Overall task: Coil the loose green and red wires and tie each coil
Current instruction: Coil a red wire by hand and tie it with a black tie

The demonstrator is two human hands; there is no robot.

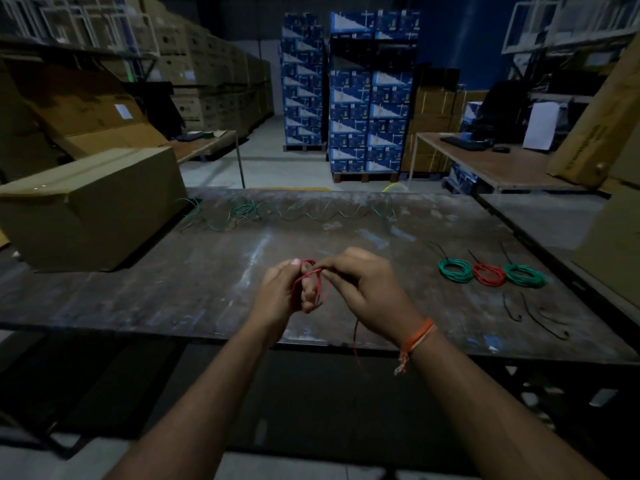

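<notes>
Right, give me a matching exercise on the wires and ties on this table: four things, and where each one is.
Things:
1. red wire
2. loose green wire
3. red coil
4. loose black ties

Places:
A. between two green coils
B. far edge of the table
C. held in both hands
D. table's right side, nearer than the coils

Pairs: 1-C, 2-B, 3-A, 4-D

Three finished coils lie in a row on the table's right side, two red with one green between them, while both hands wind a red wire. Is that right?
Not quite. The head view shows the colours reversed: two green coils with one red coil between them. The rest holds: left hand and right hand wind the red wire above the table.
</notes>
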